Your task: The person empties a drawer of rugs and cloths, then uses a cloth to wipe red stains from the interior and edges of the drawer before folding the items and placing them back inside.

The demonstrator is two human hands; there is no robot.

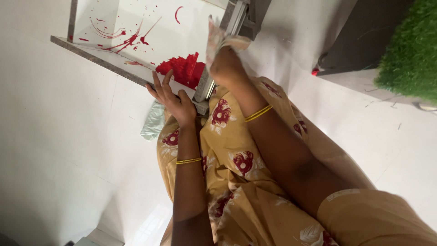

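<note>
Two hands are at work, the left hand (175, 99) and the right hand (226, 64), with one cloth (217, 38) and one white board (132, 34) carrying one heap of red paint (182, 69). Two gold bangles, one folded green cloth (153, 120) and one patch of green turf (409, 50) complete the count.

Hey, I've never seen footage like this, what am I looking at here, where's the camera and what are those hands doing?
There is no machine here. One camera sits on a person's head and looks down at their own bare arms, so the picture appears tilted. The left hand rests on the edge of a white panel that is smeared and splashed with red paint. The right hand holds a crumpled cloth against the panel's grey frame. Both wrists wear thin gold bangles, and a flowered yellow garment fills the middle. The white floor lies beneath.
</note>
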